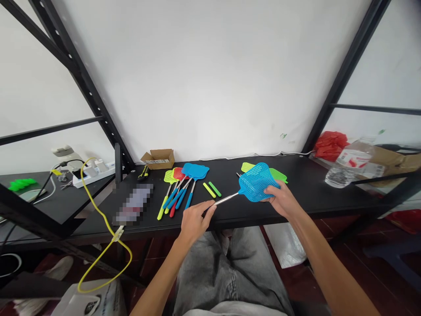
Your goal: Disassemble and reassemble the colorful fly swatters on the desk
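A blue fly swatter [257,181] is held between both hands above the front of the black table. My left hand [196,220] is closed around the lower end of its metal rod; that end is hidden in the fingers. With my right hand [281,198] I pinch the right edge of the mesh head. Behind that head, a yellow-green swatter head [247,167] and a green swatter head [278,175] show in part. Two loose grips, one yellow [209,190] and one green [215,189], lie left of the rod. Further left rest several assembled fly swatters [197,172] in blue, red and yellow.
A small open cardboard box [159,159] stands by the wall, near a black-and-yellow cutter [143,173]. A blurred-out phone-like object [134,204] with a yellow cable [105,219] lies at left. A large plastic bottle [350,162] and red bag [330,145] stand right, beyond the black frame.
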### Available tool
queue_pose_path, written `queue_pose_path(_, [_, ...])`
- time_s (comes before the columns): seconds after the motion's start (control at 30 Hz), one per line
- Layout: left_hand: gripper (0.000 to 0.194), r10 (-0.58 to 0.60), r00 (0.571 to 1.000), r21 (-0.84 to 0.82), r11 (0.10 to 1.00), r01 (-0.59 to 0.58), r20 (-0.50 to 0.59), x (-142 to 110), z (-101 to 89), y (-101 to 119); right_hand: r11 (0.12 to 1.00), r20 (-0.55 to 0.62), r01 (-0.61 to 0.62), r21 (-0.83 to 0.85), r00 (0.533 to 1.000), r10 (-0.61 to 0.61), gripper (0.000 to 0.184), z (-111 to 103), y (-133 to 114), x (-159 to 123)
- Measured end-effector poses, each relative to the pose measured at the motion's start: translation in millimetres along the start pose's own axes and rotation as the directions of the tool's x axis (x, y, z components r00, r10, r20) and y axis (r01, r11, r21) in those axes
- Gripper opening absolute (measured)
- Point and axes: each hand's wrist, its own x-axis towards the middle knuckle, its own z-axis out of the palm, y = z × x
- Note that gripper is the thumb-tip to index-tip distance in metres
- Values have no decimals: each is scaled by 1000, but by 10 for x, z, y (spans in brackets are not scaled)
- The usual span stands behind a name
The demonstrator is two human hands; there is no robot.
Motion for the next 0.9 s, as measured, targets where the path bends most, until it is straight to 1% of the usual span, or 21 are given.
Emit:
queue_pose_path(0.1, [32,16,1000,11,1000,-16,19,-8,-11,-1,1000,18,-23,-16,1000,23,14,-45,-3,10])
queue_pose_path(0.2, [34,7,999,-3,1000,-7,46,-5,-36,8,1000,26,-18,-15,999,18,14,-75,24,29])
queue_pose_path(0.3, [37,-23,995,-34,999,27,100,16,-84,39,1000,58,3,-8,998,-3,13,-100,45,47])
queue_pose_path(0.4, [39,-26,986,-65,997,37,162,56,-154,90,999,99,29,-32,995,-26,11,-125,22,43])
queue_pose_path(0.5, [40,-26,977,-60,997,39,210,109,-263,159,997,113,41,-60,993,-35,13,-150,-33,12])
queue_pose_path(0.6, [40,-21,968,-48,998,34,251,154,-423,253,997,140,44,-66,990,-34,20,-162,-97,-35])
queue_pose_path(0.67, [39,-2,960,-34,999,11,279,168,-538,321,995,173,51,-83,984,-36,21,-153,-142,-71])
queue_pose_path(0.77, [37,18,962,2,1000,-19,273,164,-660,394,991,183,75,-113,982,-53,17,-110,-212,-125])
queue_pose_path(0.9, [36,19,971,97,994,-43,236,152,-689,422,981,134,107,-161,987,-86,17,-41,-282,-169])
